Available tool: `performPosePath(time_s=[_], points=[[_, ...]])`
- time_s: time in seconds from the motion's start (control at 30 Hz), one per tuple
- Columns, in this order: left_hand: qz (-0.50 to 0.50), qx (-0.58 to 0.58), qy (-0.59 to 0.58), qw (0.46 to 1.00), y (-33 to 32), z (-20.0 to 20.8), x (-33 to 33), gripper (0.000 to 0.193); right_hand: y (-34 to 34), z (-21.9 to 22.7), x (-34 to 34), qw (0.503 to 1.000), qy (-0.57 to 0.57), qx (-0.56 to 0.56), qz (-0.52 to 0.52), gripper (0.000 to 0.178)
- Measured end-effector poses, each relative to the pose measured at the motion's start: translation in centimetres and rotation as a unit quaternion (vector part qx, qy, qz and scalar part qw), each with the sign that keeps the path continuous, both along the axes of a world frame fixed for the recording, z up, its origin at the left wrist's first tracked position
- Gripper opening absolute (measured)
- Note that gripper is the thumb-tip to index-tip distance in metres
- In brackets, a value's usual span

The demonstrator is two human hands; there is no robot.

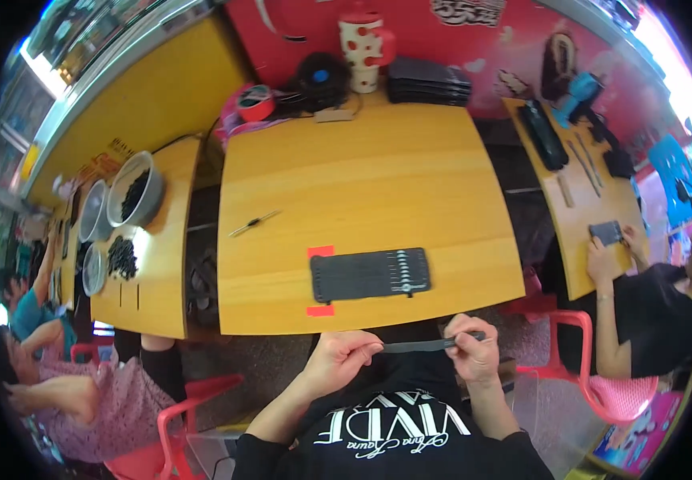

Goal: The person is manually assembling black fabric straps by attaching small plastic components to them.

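Just off the near edge of the table, a narrow dark grey strap [416, 346] is stretched between my hands. My left hand [338, 362] pinches one end between thumb and fingers. The other end is in the closed fingers of my right hand [474, 350], where a darker piece of it sticks out. In front of them on the wooden table lies a flat black rectangular piece [354, 276] with a row of light slots toward its right side. Strips of red tape [321, 310] show at its left end. A thin pointed hand tool [255, 223] lies farther left.
A spotted tumbler [360, 52], a stack of black flat pieces [428, 82] and a red tape roll [255, 103] stand along the back. Tubs [136, 192] of small black parts sit on the left table. At the right table a person [642, 312] handles a dark piece.
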State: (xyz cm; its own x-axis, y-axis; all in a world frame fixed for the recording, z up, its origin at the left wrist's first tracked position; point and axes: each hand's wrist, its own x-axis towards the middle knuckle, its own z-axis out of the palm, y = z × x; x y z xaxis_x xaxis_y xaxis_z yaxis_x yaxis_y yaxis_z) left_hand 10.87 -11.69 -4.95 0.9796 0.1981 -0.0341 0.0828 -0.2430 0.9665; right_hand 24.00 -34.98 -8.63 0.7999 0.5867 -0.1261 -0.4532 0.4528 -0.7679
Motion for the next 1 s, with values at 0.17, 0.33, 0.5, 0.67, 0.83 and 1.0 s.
performPosePath(time_s=[0.17, 0.33, 0.5, 0.67, 0.83, 1.0], points=[[0.134, -0.213, 0.083, 0.964, 2.5, -1.3, -2.5, 0.008, 1.2, -0.6, 0.7, 0.996, -0.035, -0.083, 0.022, 0.013], [0.216, -0.249, 0.117, 0.937, 4.1, -1.6, -2.4, 0.011, 3.0, -0.4, 1.0, 0.98, -0.115, -0.16, 0.001, 0.018], [0.286, -0.148, 0.058, 0.945, 4.2, -2.6, -1.3, 0.012, 5.0, -0.6, 2.0, 0.942, -0.228, -0.244, -0.033, 0.018], [0.285, -0.155, 0.105, 0.94, 4.8, -2.6, -0.4, 0.012, 5.8, -0.1, 3.0, 0.927, -0.231, -0.288, -0.059, 0.02], [0.308, -0.126, 0.105, 0.937, 4.9, -2.5, 0.0, 0.013, 6.1, -0.8, 3.4, 0.848, -0.4, -0.334, -0.097, 0.016], [0.315, -0.123, 0.117, 0.934, 4.9, -3.0, 0.1, 0.013, 6.1, -1.4, 4.0, 0.848, -0.407, -0.33, -0.08, 0.014]])
